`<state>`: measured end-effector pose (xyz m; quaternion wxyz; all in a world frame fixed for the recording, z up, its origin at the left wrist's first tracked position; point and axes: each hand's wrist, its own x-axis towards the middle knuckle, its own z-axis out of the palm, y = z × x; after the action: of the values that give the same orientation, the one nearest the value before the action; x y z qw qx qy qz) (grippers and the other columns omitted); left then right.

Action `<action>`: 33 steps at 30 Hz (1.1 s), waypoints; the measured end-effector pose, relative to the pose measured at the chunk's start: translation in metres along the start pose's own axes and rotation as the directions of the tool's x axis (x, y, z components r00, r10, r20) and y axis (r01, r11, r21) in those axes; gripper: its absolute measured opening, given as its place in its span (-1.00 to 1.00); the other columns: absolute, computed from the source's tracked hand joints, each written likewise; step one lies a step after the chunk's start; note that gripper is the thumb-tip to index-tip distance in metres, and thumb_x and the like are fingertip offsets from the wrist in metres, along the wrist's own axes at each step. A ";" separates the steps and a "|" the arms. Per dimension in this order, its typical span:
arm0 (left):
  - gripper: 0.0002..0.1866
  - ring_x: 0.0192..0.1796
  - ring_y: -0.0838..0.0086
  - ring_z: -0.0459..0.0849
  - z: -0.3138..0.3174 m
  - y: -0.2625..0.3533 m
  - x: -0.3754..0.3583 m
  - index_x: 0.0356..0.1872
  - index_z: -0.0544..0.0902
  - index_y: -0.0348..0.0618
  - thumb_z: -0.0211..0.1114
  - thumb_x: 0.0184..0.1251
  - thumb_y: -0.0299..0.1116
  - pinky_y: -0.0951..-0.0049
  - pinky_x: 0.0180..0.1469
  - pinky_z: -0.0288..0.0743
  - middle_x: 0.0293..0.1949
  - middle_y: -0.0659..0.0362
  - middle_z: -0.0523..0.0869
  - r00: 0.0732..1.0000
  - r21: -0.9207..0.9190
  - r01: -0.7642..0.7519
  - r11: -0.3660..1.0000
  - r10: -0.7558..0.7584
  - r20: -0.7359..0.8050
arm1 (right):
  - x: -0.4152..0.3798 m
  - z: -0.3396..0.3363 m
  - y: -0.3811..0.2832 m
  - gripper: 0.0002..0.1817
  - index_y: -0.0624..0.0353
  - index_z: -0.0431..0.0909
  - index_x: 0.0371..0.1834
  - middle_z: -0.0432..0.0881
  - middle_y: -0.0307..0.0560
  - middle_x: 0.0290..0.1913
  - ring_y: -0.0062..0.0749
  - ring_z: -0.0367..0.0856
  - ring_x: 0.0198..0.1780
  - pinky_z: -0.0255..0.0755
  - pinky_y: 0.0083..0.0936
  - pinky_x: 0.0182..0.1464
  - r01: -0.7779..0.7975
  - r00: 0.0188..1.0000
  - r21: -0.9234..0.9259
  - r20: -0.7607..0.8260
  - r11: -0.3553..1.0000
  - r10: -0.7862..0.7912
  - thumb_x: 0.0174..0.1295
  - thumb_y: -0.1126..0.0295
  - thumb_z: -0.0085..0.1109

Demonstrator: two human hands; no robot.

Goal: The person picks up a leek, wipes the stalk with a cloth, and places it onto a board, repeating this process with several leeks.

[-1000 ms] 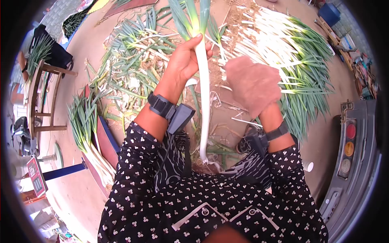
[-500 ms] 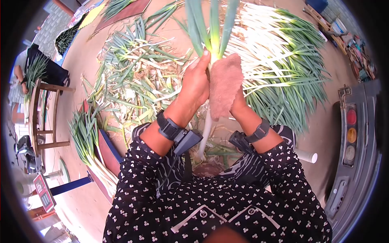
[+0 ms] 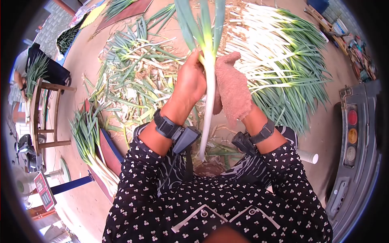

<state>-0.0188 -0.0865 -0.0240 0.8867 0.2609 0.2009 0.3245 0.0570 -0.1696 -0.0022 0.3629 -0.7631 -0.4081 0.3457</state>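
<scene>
A long green onion [image 3: 208, 93] stands upright before me, its white stalk running down toward my lap and its green leaves reaching past the top edge. My left hand [image 3: 191, 79] is closed around it from the left, where white turns to green. To the right of the stalk, my right hand [image 3: 247, 115] has a pinkish-brown cloth [image 3: 235, 89] draped over it, hiding most of its fingers. The cloth hangs close beside the stalk, whose white length is in plain view.
Cleaned green onions [image 3: 283, 52] lie in a broad heap at right. Stripped leaves [image 3: 133, 81] cover the ground at left. A bundle [image 3: 91, 148] rests on a scale with a red display [image 3: 44, 192]. Another person [image 3: 21, 69] stands behind a wooden stool [image 3: 37, 117]. A vehicle [image 3: 362, 162] flanks the right.
The cloth, which was wrapped over the stalk, has come away to the right with my right hand, uncovering the white part. The onion has shifted slightly left.
</scene>
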 end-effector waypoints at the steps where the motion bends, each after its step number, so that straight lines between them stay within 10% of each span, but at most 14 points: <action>1: -0.58 0.10 0.26 0.44 -0.001 -0.001 0.000 0.07 0.37 -0.32 -0.16 0.44 -0.16 0.24 0.24 0.23 0.02 -0.01 0.50 1.000 0.010 -0.005 1.000 0.005 0.014 | 0.000 0.000 0.001 -0.58 0.36 0.35 -0.16 0.55 0.19 -0.44 -0.03 0.61 -0.23 0.49 -0.32 -0.21 0.101 0.993 -0.159 -0.041 0.982 -0.109 0.02 0.27 0.15; 4: -0.58 0.11 0.27 0.43 -0.002 -0.002 0.000 0.08 0.35 -0.33 -0.16 0.43 -0.17 0.24 0.25 0.21 0.04 -0.01 0.48 0.997 0.009 -0.019 1.000 0.019 0.081 | -0.003 0.002 0.001 -0.58 0.47 0.33 -0.22 0.54 0.20 -0.48 -0.06 0.63 -0.32 0.52 -0.35 -0.33 0.243 0.899 -0.615 -0.148 0.750 -0.413 0.00 0.31 0.15; 7: -0.60 0.05 0.33 0.45 0.002 0.000 -0.001 0.04 0.37 -0.33 -0.14 0.43 -0.18 0.30 0.21 0.24 -0.03 0.00 0.49 0.984 -0.013 -0.035 0.999 0.037 0.176 | -0.001 0.006 0.007 -0.80 0.39 0.44 -0.31 0.52 0.11 -0.57 -0.15 0.59 -0.51 0.47 -0.38 -0.45 0.319 0.768 -0.695 -0.208 0.645 -0.605 -0.03 0.53 0.08; 11: -0.58 0.13 0.25 0.42 0.004 0.002 -0.001 0.07 0.35 -0.33 -0.17 0.43 -0.17 0.25 0.26 0.19 0.05 -0.04 0.48 0.979 0.012 -0.070 0.997 0.067 0.191 | -0.001 0.012 0.012 -0.76 0.39 0.44 -0.34 0.51 0.10 -0.57 -0.16 0.60 -0.49 0.46 -0.40 -0.47 0.198 0.774 -0.660 -0.349 0.724 -0.529 -0.08 0.48 0.13; 18: -0.57 0.08 0.30 0.47 0.000 0.007 -0.002 0.11 0.35 -0.35 -0.18 0.42 -0.20 0.34 0.13 0.31 0.01 -0.03 0.51 0.999 0.228 -0.017 0.974 0.005 0.053 | -0.019 -0.001 0.015 -0.53 0.40 0.38 -0.32 0.50 0.01 -0.58 -0.12 0.60 -0.52 0.46 -0.43 -0.50 0.606 0.757 -0.196 -0.157 0.771 -0.635 -0.30 0.36 0.32; 21: -0.55 0.06 0.37 0.49 0.003 0.015 -0.006 0.17 0.31 -0.40 -0.17 0.41 -0.25 0.41 0.06 0.34 0.01 -0.02 0.51 0.968 0.821 -0.218 0.528 0.221 0.116 | -0.013 -0.002 0.010 -0.49 0.37 0.40 -0.38 0.51 -0.04 -0.56 -0.18 0.60 -0.51 0.47 -0.46 -0.46 0.510 0.838 -0.378 0.015 0.773 -0.545 -0.40 0.28 0.37; 24: -0.45 0.10 0.42 0.45 0.004 0.024 -0.009 0.26 0.15 -0.41 -0.04 0.36 -0.26 0.43 0.07 0.33 0.06 -0.03 0.48 0.964 0.609 -0.267 0.747 0.209 0.167 | -0.013 -0.002 -0.002 -0.49 0.31 0.42 -0.45 0.53 -0.07 -0.51 -0.26 0.62 -0.42 0.48 -0.49 -0.32 0.329 0.929 -0.635 0.085 0.699 -0.359 -0.48 0.23 0.39; 27: -0.32 0.13 0.39 0.45 0.012 0.027 -0.013 0.25 0.10 -0.44 0.14 0.25 -0.22 0.41 0.10 0.34 0.13 -0.09 0.41 0.943 0.641 -0.330 0.693 0.212 0.257 | -0.006 0.004 0.027 -0.60 0.25 0.45 -0.28 0.57 -0.12 -0.30 -0.40 0.59 -0.17 0.48 -0.53 -0.11 0.155 0.987 -0.027 -0.033 0.988 -0.156 -0.15 0.22 0.27; 28: -0.35 0.10 0.40 0.47 0.015 0.023 -0.013 0.24 0.13 -0.44 0.15 0.25 -0.25 0.43 0.08 0.36 0.10 -0.08 0.43 0.935 0.672 -0.354 0.650 0.237 0.263 | -0.001 0.018 0.052 -0.63 0.27 0.44 -0.24 0.57 -0.13 -0.26 -0.43 0.59 -0.16 0.48 -0.54 -0.10 0.135 0.990 0.524 -0.106 0.841 -0.093 -0.04 0.23 0.20; 29: -0.38 0.07 0.41 0.49 0.016 0.020 -0.012 0.22 0.16 -0.44 0.16 0.25 -0.28 0.44 0.06 0.38 0.08 -0.07 0.46 0.926 0.700 -0.377 0.606 0.266 0.268 | -0.002 0.023 0.055 -0.66 0.28 0.43 -0.19 0.57 -0.13 -0.23 -0.45 0.59 -0.15 0.49 -0.55 -0.10 0.122 0.991 0.900 -0.133 0.418 -0.003 0.08 0.25 0.13; 30: -0.54 -0.10 0.42 0.57 0.012 0.019 -0.005 0.12 0.29 -0.40 0.14 0.29 -0.33 0.44 -0.06 0.48 -0.08 0.00 0.56 0.942 0.688 -0.334 0.644 0.261 0.212 | -0.002 0.023 0.055 -0.70 0.29 0.39 -0.07 0.54 -0.17 -0.12 -0.51 0.56 -0.11 0.49 -0.53 -0.07 0.062 0.988 0.766 -0.140 0.640 0.072 0.28 0.29 -0.11; 33: -0.66 -0.24 0.43 0.60 0.006 0.024 0.001 -0.01 0.38 -0.35 0.12 0.31 -0.32 0.41 -0.16 0.55 -0.25 0.06 0.61 0.956 0.356 -0.292 0.888 0.271 0.109 | 0.003 0.026 0.056 -0.66 0.26 0.42 -0.15 0.58 -0.12 -0.20 -0.45 0.60 -0.17 0.50 -0.51 -0.14 0.357 0.929 0.423 -0.250 0.833 -0.271 0.15 0.21 0.04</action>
<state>-0.0268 -0.0720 -0.0051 0.7708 0.4579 0.1929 0.3986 0.0574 -0.1827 -0.0628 0.6209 -0.6049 -0.3998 0.2979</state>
